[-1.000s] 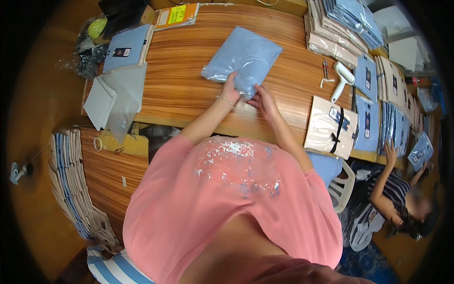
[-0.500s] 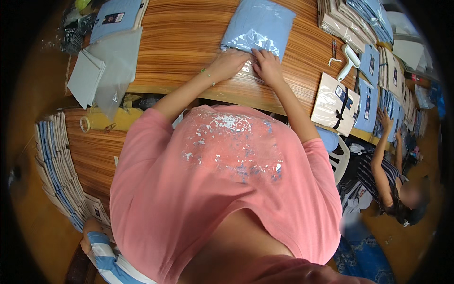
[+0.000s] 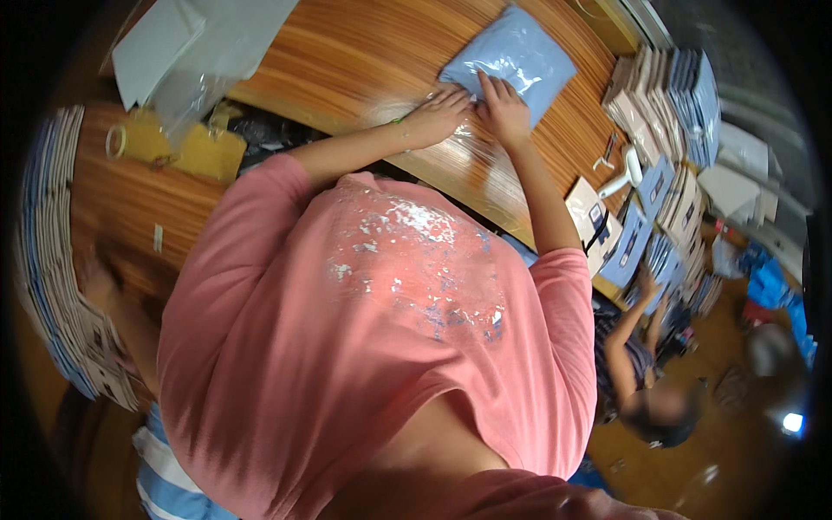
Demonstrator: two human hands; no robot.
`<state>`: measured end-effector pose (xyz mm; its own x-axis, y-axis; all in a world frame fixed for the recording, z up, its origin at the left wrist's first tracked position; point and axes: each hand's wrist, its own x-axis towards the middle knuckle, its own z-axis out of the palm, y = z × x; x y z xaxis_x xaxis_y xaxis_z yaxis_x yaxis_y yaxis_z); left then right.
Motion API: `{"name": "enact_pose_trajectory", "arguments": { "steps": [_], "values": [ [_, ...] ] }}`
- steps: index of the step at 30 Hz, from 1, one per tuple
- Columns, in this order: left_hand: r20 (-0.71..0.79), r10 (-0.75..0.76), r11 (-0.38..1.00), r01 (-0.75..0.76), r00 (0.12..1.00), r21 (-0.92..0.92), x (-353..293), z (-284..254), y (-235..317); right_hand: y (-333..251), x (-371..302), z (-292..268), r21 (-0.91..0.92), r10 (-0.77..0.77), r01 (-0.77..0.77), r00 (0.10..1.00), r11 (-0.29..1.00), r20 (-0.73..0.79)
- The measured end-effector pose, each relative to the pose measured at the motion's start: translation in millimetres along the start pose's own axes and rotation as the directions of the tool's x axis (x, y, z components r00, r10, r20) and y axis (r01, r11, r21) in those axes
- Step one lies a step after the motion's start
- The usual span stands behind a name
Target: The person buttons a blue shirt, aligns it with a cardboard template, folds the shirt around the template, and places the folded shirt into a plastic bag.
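A light blue folded garment in a clear plastic bag lies on the wooden table in front of me, its near end toward my body. On the bag's clear near end, where it meets the tabletop, my left hand rests with fingers stretched out and close to flat. Just beside it, my right hand reaches over the near edge of the blue bundle, fingers extended onto the plastic. Both hands press from above, and neither is wrapped round anything. Glare on the plastic hides the exact edge of the flap.
Stacked packed garments stand at the far right, near a white lint roller and a beige folded garment. White sheets lie far left. More stacks line the left side. Co-workers' arms show at right and left.
The whole view has turned, so the bundle sits further right and tilted. My hands stay at its near end, the right fingers stretched further onto it. At left, a co-worker's hand has come into view.
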<state>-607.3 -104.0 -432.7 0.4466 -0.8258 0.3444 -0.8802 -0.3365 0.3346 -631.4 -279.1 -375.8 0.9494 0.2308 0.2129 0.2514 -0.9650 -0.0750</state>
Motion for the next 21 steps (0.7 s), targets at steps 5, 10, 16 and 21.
{"name": "enact_pose_trajectory", "arguments": {
  "steps": [5,10,16,21],
  "values": [
    [0.149,0.01,0.992,-0.029,0.989,0.126,12,-13,6,4,11,-22,0.043,0.026,-0.034,0.985,0.999,0.169],
    [0.194,-0.136,0.981,0.105,0.971,0.164,28,-10,11,-1,13,-28,0.047,0.077,-0.088,0.979,0.995,0.189],
    [0.11,-0.113,0.971,0.087,0.987,0.221,6,-7,22,3,7,-1,0.049,0.077,-0.079,0.996,0.996,0.044],
    [0.38,-0.036,0.992,0.077,0.924,-0.095,-26,-45,27,-14,1,-2,0.109,0.134,-0.123,0.986,0.986,-0.102]
  ]
}}
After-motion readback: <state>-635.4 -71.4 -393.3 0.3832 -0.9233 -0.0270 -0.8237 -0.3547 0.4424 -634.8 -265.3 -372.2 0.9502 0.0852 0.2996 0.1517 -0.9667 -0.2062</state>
